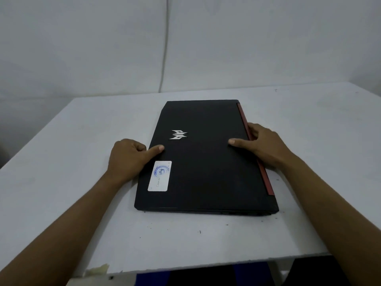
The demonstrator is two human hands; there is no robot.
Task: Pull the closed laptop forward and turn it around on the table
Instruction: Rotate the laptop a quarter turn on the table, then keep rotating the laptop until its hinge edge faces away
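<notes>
A closed black laptop (206, 162) lies on the white table (61, 162), its long sides running away from me. A red hinge strip runs along its right edge, a silver logo sits on the lid and a white sticker is near the left edge. My left hand (127, 159) grips the laptop's left edge, thumb on the lid, fingers curled at the side. My right hand (261, 145) grips the right edge over the red strip, thumb resting on the lid.
The table's front edge (185, 267) is close to me, with torn tape at its left. A white wall stands behind the table, with a thin cable (165, 48) hanging down it. Small dark specks dot the tabletop in front of the laptop.
</notes>
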